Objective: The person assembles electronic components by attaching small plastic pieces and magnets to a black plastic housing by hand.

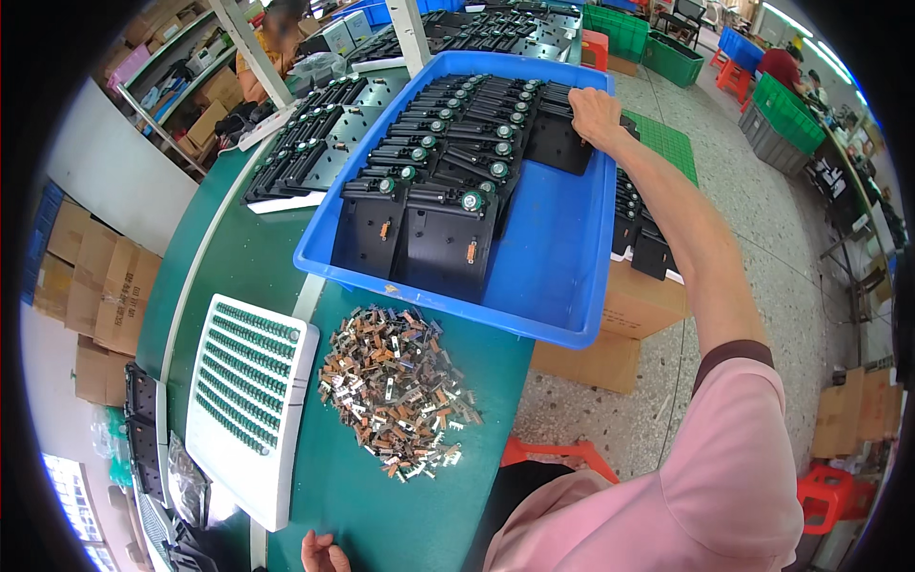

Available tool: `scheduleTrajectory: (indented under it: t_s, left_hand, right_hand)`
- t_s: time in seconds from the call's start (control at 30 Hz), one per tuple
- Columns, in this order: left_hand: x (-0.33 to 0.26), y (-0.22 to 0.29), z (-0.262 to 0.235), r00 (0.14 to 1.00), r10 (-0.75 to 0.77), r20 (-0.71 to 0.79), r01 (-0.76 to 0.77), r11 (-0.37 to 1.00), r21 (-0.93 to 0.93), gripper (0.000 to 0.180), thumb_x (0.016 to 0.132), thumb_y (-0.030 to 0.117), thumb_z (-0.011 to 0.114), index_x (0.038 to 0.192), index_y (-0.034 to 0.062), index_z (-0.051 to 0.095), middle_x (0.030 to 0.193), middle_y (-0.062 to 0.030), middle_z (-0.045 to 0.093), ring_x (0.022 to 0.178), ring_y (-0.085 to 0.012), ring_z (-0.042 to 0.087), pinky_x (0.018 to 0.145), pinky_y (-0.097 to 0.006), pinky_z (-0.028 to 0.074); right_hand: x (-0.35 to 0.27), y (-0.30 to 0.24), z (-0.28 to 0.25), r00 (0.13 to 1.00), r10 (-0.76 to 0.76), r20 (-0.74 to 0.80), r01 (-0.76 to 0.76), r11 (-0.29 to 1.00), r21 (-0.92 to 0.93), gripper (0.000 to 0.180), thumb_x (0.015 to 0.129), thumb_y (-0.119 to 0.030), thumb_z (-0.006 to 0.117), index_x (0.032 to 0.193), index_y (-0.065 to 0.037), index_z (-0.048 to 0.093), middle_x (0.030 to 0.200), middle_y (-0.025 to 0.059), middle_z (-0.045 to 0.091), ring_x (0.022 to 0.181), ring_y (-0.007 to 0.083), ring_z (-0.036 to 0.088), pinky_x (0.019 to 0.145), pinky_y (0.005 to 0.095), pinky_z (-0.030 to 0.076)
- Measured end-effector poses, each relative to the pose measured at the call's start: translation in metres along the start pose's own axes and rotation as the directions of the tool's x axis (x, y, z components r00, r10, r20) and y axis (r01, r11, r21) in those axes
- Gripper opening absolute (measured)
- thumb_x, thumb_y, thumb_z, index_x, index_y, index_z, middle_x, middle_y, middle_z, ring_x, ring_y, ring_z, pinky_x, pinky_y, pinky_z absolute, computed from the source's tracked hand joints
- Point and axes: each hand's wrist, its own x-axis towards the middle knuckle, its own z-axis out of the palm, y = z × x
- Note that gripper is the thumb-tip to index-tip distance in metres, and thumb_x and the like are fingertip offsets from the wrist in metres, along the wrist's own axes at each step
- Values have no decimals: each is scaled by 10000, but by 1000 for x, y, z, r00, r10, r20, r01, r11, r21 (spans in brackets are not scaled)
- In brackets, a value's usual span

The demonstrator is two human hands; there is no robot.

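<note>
My right hand point(596, 116) reaches to the far right end of a blue plastic tray point(558, 257). Its fingers are closed at the edge of a black plastic panel point(556, 143); the fingertips are partly hidden. Rows of similar black panels point(443, 243), bearing black tubes and small round green-and-silver parts, overlap in the tray. At the lower edge of the view, my left hand point(322, 553) rests by the green table, loosely curled with fingers apart and nothing visible in it. Nearest to it are a white foam tray point(294, 448) and a heap of small brown-and-silver parts point(396, 381).
Rows of small green boards point(243, 372) fill the foam tray. More black panels point(319, 133) lie left of the blue tray on the green table point(229, 257). Cardboard boxes point(581, 362) stand under its right side. A red stool point(562, 453) is close to my body.
</note>
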Motion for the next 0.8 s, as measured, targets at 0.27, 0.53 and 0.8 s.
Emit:
scheduleTrajectory:
  t_s: [0.27, 0.53, 0.8]
  left_hand:
    - [1, 8, 4, 1000, -26, 18, 26, 1000, 7, 344, 883, -24, 637, 1225, -59, 611, 1020, -114, 682, 919, -192, 623, 877, -313, 485]
    - [0, 8, 9, 999, -20, 41, 19, 1000, 16, 346, 892, -8, 636, 1234, -52, 610, 1032, -117, 683, 926, -196, 626, 890, -318, 484]
    - [0, 7, 3, 994, -104, -15, 105, 994, 42, 338, 866, 86, 689, 1180, -26, 635, 922, -40, 640, 818, -126, 570, 717, -247, 447]
  right_hand:
    - [2, -1, 8, 997, 45, -56, -46, 999, -8, 107, 828, -95, 593, 882, -93, 686, 909, 150, 702, 895, 349, 687, 703, 467, 543]
    - [-4, 11, 8, 997, 12, -74, -10, 1000, 27, 86, 795, -64, 620, 853, -49, 682, 934, 189, 673, 919, 361, 666, 741, 466, 555]
    - [-17, -8, -7, 970, -41, -241, 130, 921, 366, 300, 759, -88, 588, 1048, -30, 639, 1069, 195, 624, 1069, 372, 580, 917, 473, 471]
